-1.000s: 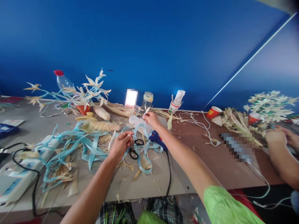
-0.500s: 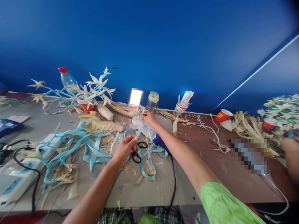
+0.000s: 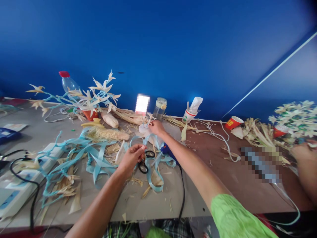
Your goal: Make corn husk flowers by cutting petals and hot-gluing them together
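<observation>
My left hand (image 3: 133, 157) is closed in a pinch above the tabletop, just left of black-handled scissors (image 3: 143, 167); anything between its fingertips is too small to make out. Farther forward, my right hand (image 3: 158, 128) reaches with curled fingers to a small white round base (image 3: 144, 129), from which thin light stems rise. What those fingers pinch is unclear. A blue glue gun (image 3: 167, 150) lies partly behind my right forearm. Light-blue ribbon (image 3: 155, 183) loops around the scissors and spreads to the left.
Blue-wrapped branches with pale husk flowers (image 3: 99, 96) stand at the back left by a red-capped bottle (image 3: 68, 81). A power strip (image 3: 18, 190) lies left. At the back stand a clear jar (image 3: 160, 107) and white cup (image 3: 189, 115). Another person's hand (image 3: 305, 155) is at far right.
The whole view has shifted slightly, so things sit a little farther left. Both my hands keep nearly the same pose and place.
</observation>
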`<action>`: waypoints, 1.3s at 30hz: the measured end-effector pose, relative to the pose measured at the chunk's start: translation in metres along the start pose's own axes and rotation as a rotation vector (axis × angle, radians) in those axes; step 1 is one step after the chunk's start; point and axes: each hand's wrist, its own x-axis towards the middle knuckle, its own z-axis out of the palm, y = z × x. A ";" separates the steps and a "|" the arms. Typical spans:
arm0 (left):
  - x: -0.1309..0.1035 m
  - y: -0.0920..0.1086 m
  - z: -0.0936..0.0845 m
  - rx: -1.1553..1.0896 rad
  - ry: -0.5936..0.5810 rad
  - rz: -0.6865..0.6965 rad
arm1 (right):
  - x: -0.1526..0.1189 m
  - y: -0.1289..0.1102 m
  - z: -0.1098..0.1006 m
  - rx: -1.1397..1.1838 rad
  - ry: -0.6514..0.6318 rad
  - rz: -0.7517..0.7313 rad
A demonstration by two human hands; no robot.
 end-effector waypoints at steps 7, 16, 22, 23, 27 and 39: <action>0.000 0.001 0.001 -0.001 0.002 0.011 | 0.002 0.005 0.007 0.021 0.007 0.000; 0.002 -0.003 -0.002 -0.002 -0.008 0.032 | -0.004 0.013 0.002 0.150 -0.007 -0.034; 0.003 0.001 -0.003 -0.061 0.049 0.040 | -0.015 0.012 -0.008 0.243 0.117 0.065; 0.003 0.003 -0.004 -0.077 0.064 0.056 | -0.017 0.012 -0.010 0.261 0.133 0.078; 0.005 0.004 -0.005 -0.121 0.118 0.111 | -0.024 0.014 -0.015 0.334 0.163 0.109; 0.006 0.000 -0.003 -0.113 0.107 0.143 | -0.003 0.006 -0.005 0.236 0.089 0.159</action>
